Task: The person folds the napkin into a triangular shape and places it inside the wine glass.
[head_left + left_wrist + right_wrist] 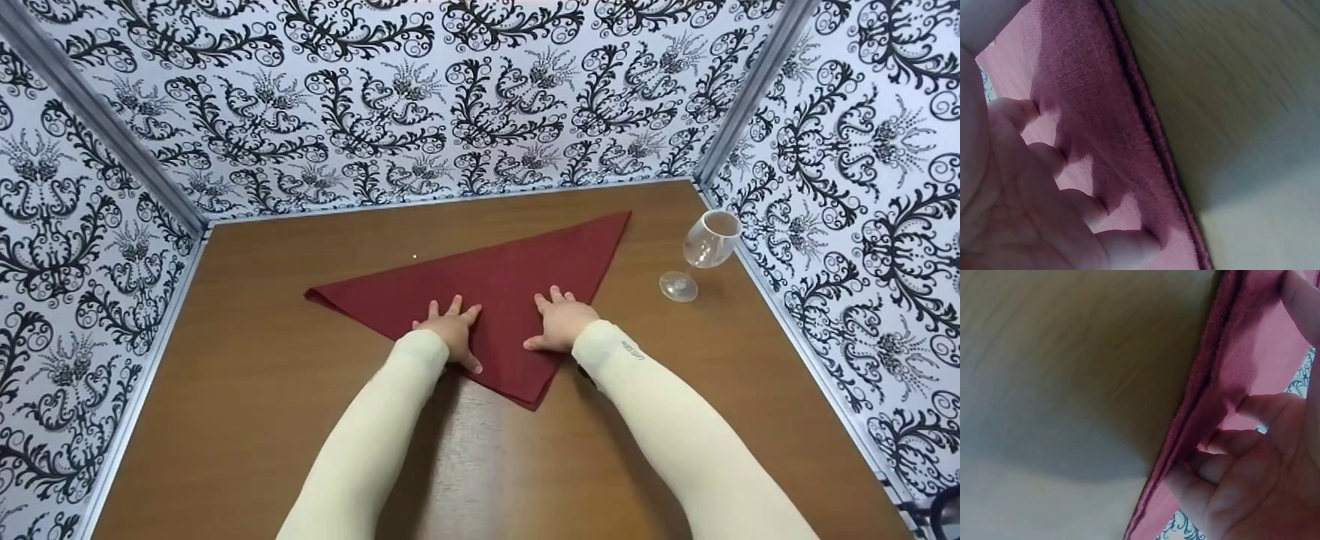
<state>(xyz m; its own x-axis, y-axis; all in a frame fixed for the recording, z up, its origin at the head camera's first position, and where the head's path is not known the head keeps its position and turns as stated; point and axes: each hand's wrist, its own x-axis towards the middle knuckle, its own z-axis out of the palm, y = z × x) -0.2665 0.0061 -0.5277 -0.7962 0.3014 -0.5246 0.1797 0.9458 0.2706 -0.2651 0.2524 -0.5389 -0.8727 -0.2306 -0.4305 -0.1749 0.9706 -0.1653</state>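
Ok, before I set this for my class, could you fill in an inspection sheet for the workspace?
Surface: brown wood-look table; small pale speck beyond the cloth.
Job's things: red cloth, folded roughly triangular, layered edges showing.
Clutter: stemmed glass, upright, right of the cloth and apart from it.
Hands: left hand and right hand both touch the cloth, fingers spread.
Cables: nothing seen.
Surroundings: black-and-white patterned walls; dark object cut off lower right, unidentifiable.

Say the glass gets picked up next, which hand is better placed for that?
Probably the right hand: it rests on the cloth nearer the glass, with nothing standing between them. The left hand rests on the cloth too, but farther off.
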